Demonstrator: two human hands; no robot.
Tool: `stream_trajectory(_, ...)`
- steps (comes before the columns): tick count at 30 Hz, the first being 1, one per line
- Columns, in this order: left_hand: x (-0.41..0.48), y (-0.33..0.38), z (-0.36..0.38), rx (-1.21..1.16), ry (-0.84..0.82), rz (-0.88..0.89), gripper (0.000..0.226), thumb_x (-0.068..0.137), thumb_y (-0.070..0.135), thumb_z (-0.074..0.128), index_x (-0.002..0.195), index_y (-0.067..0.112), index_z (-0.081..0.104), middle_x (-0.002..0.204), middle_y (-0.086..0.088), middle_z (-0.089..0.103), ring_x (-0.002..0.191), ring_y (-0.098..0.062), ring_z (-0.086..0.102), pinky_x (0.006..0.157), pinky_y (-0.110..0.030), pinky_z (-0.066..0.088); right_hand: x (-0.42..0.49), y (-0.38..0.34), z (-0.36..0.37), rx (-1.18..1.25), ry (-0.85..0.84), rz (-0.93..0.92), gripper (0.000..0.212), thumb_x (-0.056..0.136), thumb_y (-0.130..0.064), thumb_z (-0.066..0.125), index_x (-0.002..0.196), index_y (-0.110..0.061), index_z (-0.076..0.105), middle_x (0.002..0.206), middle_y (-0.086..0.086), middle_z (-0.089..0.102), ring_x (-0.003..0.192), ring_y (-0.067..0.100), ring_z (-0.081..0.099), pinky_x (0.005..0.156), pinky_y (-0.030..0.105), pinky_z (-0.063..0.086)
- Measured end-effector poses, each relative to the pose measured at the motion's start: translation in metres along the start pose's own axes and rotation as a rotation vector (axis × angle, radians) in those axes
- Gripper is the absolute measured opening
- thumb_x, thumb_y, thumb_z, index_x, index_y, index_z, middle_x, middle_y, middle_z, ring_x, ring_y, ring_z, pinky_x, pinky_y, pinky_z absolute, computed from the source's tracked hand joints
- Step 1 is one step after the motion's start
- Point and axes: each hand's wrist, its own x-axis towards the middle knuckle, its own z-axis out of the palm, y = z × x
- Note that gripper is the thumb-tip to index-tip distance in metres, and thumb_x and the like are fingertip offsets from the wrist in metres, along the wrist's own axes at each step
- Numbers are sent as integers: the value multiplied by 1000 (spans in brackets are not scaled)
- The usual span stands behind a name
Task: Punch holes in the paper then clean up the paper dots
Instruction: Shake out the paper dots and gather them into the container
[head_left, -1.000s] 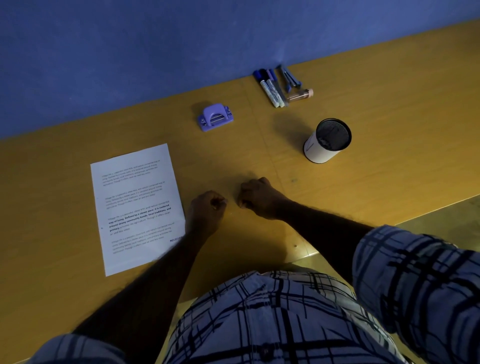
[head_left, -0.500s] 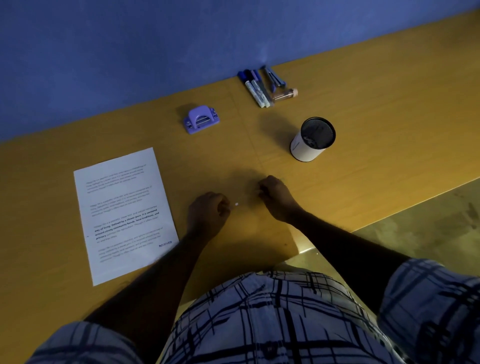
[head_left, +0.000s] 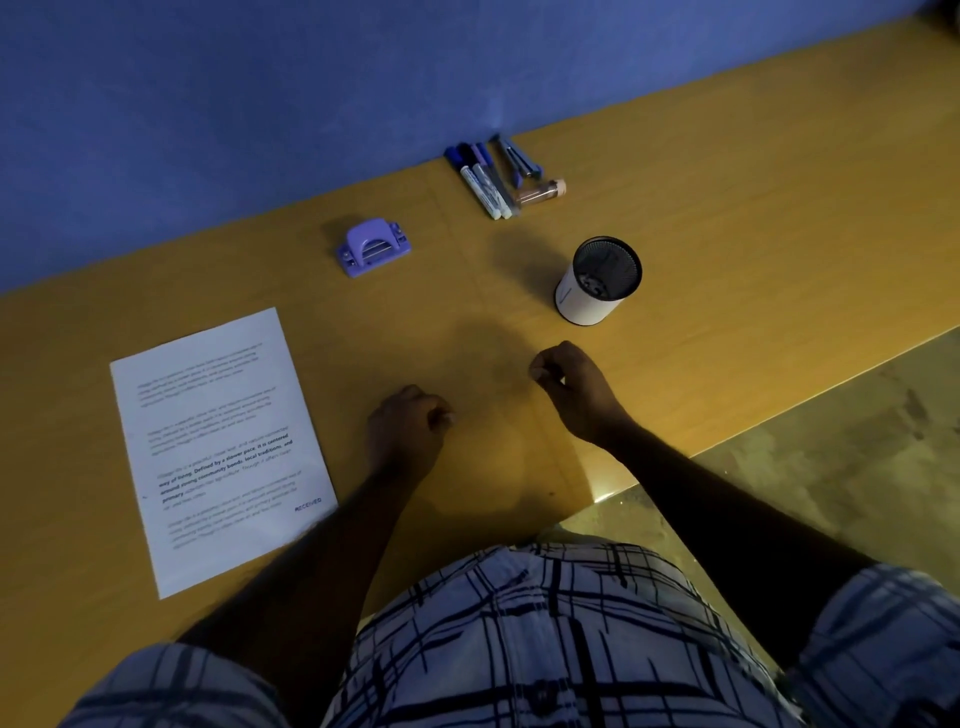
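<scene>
The printed white paper (head_left: 218, 447) lies flat on the yellow table (head_left: 727, 249), left of my hands. The purple hole punch (head_left: 373, 247) sits further back near the blue wall. My left hand (head_left: 410, 428) rests on the table beside the paper's right edge, with its fingers pinched on a tiny pale paper dot at the fingertips. My right hand (head_left: 571, 387) is curled just above the table to the right, and a small pale speck sits in its pinch. No loose dot shows on the table between the two hands.
A white cup with a black mesh rim (head_left: 597, 283) stands upright behind my right hand. Several markers and pens (head_left: 493, 179) lie by the wall. The table's front edge runs diagonally at the right, with floor (head_left: 831, 467) below.
The white dot that lay on the table between my hands is gone from there. My left fingertips have closed where it lay, and my right hand has lifted and curled.
</scene>
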Motion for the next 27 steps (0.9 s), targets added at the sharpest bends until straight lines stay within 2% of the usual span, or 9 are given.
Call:
stream_trajectory(4,5,0,1,107,-50,63,20,90,35,59,99,22,70,101,0,63,92,-22,59,73,-32,43,6,-7,-29,4,136,-95,8,92,-4,55,85,-2,60,80,-1,50,74,15,46,65,30,39)
stream_trajectory(7,13,4,-5,181,-129,100,20,91,35,58,98,20,68,103,-1,62,96,-24,58,77,-33,42,19,-11,-56,-29,244,-112,15,91,-2,54,77,2,58,72,-1,47,68,12,41,62,39,36)
stream_trajectory(11,29,0,-17,3,-245,2,24,93,35,56,100,14,65,106,-6,62,99,-27,59,87,-38,47,40,-11,-84,-56,334,-93,12,91,-1,57,81,5,58,74,0,48,74,11,42,65,38,37)
stream_trajectory(13,41,3,-26,-147,-223,-41,23,92,31,58,97,10,65,100,-8,63,95,-28,61,81,-34,47,50,-8,-92,-89,325,-37,12,92,-2,54,86,6,60,80,10,52,80,20,47,68,41,40)
stream_trajectory(15,55,18,-39,-239,-194,-23,17,93,24,58,95,7,64,91,-5,62,88,-25,61,70,-27,42,62,-2,-99,-152,286,14,15,95,-7,52,93,4,62,91,18,56,83,22,48,66,34,39)
stream_trajectory(17,70,42,-54,-300,-178,26,10,93,22,58,92,13,61,84,2,59,78,-15,57,63,-20,40,72,3,-105,-210,249,36,15,95,-12,52,97,-2,63,95,12,57,85,21,50,62,24,34)
stream_trajectory(19,88,71,-65,-311,-145,88,10,93,25,58,88,17,56,78,8,54,70,-4,51,59,-12,38,79,5,-111,-231,220,58,15,94,-12,52,98,-4,64,96,11,58,86,23,52,63,27,37)
stream_trajectory(24,130,147,-76,-249,-94,293,11,91,22,61,89,11,60,79,6,56,71,-3,52,58,-12,37,86,1,-125,-294,177,49,21,90,-10,55,101,-5,72,103,14,68,92,27,61,73,40,51)
stream_trajectory(27,149,177,-75,-194,-90,404,11,87,13,64,92,4,68,89,-3,67,82,-11,61,70,-21,50,89,2,-129,-310,198,84,22,87,-7,55,99,-8,74,102,9,72,90,25,65,72,39,55)
